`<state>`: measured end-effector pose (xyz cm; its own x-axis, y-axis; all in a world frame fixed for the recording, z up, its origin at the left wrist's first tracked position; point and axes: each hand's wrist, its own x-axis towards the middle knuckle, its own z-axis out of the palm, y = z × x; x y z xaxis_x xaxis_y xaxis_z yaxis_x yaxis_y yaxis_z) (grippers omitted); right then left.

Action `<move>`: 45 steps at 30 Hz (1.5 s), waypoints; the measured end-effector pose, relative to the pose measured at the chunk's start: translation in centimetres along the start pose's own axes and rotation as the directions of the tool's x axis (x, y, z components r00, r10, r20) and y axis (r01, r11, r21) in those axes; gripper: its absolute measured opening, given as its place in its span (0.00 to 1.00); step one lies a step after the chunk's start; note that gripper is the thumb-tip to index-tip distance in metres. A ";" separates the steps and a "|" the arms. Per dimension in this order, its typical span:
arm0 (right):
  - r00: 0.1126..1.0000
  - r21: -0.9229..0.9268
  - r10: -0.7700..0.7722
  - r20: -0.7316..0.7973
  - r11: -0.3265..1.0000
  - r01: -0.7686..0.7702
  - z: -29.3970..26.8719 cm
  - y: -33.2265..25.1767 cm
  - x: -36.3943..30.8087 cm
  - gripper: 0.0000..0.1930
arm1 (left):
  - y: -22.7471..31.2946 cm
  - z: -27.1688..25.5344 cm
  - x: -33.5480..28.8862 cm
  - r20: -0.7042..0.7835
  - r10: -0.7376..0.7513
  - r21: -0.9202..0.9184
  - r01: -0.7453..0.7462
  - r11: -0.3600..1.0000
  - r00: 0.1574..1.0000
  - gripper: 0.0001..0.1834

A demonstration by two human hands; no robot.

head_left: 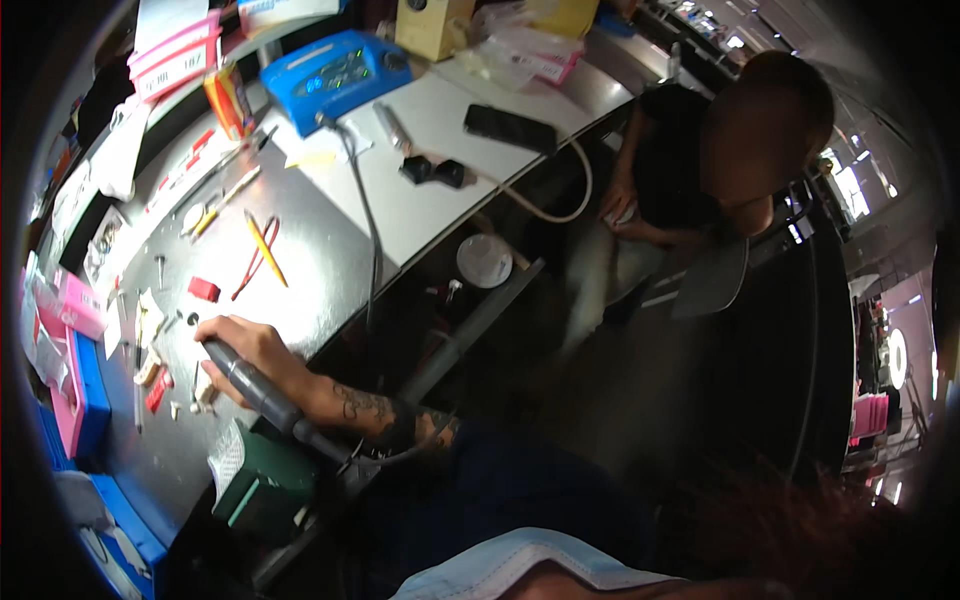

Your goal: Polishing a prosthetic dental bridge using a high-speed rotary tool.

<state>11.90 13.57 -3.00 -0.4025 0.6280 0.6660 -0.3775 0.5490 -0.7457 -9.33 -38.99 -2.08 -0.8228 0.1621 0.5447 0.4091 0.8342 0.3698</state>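
Note:
My right hand is closed around a dark grey rotary handpiece, its cord trailing back along my tattooed forearm. The front end of the handpiece points at the metal bench top, near a small dark round piece. Just beyond my fingers sits a red block. Below and left of the hand lie small cream-coloured pieces and a red piece, too small to make out fully. My left hand does not show.
A blue control box with lit buttons stands at the back, near a phone. A yellow pencil-like tool lies mid-bench. Blue trays line the left edge; a dark green box is close by. A person sits at right.

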 end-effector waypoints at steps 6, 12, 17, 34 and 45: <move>0.998 0.065 -0.050 0.040 0.997 0.047 0.5 0.4 1.1 0.16 | -21.2 -3.0 -15.3 0.319 -0.773 -0.032 0.821 0.570 0.549 0.15; 0.958 0.096 0.272 0.089 0.955 -0.280 -0.2 0.8 -0.1 0.15 | 3.0 6.6 -31.5 0.802 -0.215 -0.414 0.778 0.473 0.557 0.19; 0.931 0.001 0.342 0.131 0.939 -0.345 -0.1 -1.4 -0.3 0.16 | 10.3 9.9 -31.9 0.827 -0.146 -0.312 0.660 0.684 0.543 0.19; 0.945 -0.149 0.311 0.100 0.944 -0.295 1.0 -0.8 -0.9 0.19 | 11.8 15.0 -27.8 0.826 -0.007 -0.403 0.598 0.693 0.564 0.19; 0.998 -0.115 0.053 0.013 0.992 -0.052 -0.2 -1.9 -0.3 0.14 | 16.3 19.0 -23.6 0.808 0.215 -0.518 0.487 0.703 0.549 0.19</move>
<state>12.92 12.44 -1.76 -0.4325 0.6494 0.6255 -0.2580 0.5756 -0.7760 9.23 -19.19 -23.21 -0.6827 0.6938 -0.2292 0.0914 0.3923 0.9153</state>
